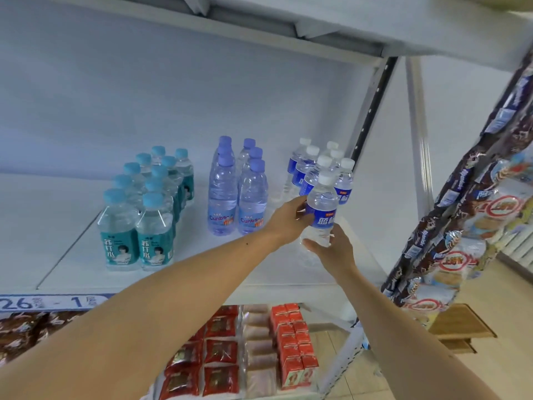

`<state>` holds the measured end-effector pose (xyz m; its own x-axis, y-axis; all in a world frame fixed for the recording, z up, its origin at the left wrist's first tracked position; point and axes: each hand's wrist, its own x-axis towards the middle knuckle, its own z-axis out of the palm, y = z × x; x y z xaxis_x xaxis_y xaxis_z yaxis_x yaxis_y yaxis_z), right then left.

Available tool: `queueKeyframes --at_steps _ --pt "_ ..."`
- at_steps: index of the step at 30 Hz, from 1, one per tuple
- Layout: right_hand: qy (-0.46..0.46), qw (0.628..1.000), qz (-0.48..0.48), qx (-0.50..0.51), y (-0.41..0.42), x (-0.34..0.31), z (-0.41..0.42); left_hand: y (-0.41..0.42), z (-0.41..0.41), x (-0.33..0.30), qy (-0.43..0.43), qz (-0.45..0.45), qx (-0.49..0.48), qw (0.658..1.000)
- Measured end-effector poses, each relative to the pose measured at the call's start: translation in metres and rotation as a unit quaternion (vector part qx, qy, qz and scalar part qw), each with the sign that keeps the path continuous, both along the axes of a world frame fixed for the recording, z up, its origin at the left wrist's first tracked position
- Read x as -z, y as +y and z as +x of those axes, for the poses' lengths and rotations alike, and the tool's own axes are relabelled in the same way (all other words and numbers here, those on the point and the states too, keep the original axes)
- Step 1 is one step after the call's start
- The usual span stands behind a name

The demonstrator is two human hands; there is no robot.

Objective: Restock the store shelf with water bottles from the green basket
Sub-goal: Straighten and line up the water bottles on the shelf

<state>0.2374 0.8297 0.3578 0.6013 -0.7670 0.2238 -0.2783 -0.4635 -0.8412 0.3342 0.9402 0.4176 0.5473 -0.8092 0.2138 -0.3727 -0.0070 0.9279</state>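
A single head-worn wide-angle camera looks forward and slightly down into a white store shelf (86, 255) at close range. Both forearms enter from 6 o'clock and reach toward centre frame. The upper shelf board (317, 21) crosses at 12 o'clock; hanging snack packets (461, 226) fill 3 o'clock.

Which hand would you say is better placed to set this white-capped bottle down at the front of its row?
Probably the right hand: it grips the white-capped bottle near its base, on the row's side. The left hand only holds the label from the side.
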Motion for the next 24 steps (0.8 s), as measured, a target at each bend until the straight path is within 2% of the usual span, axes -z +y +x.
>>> queueKeyframes --at_steps 4,8,14,17,20,24 --pt "-0.017 1.0 0.011 -0.012 -0.011 0.002 0.004 -0.005 0.002 0.004 0.012 0.021 0.015 1.0" --pt "-0.042 0.998 0.026 -0.025 -0.017 0.003 0.008 -0.013 0.003 0.012 0.019 0.075 -0.013 0.997" --pt "-0.065 0.998 0.007 -0.011 -0.023 0.008 0.015 -0.014 0.004 0.036 0.048 0.1 -0.043 0.993" --pt "-0.055 0.998 -0.013 -0.027 -0.026 0.014 0.014 -0.013 0.005 0.05 0.054 0.115 -0.051 0.991" --pt "-0.026 0.999 0.009 -0.045 -0.029 0.023 0.009 -0.012 0.005 0.062 0.053 0.123 -0.05 0.99" --pt "0.003 0.999 0.005 -0.031 -0.032 0.037 0.005 -0.01 0.005 0.073 0.045 0.117 -0.046 0.991"
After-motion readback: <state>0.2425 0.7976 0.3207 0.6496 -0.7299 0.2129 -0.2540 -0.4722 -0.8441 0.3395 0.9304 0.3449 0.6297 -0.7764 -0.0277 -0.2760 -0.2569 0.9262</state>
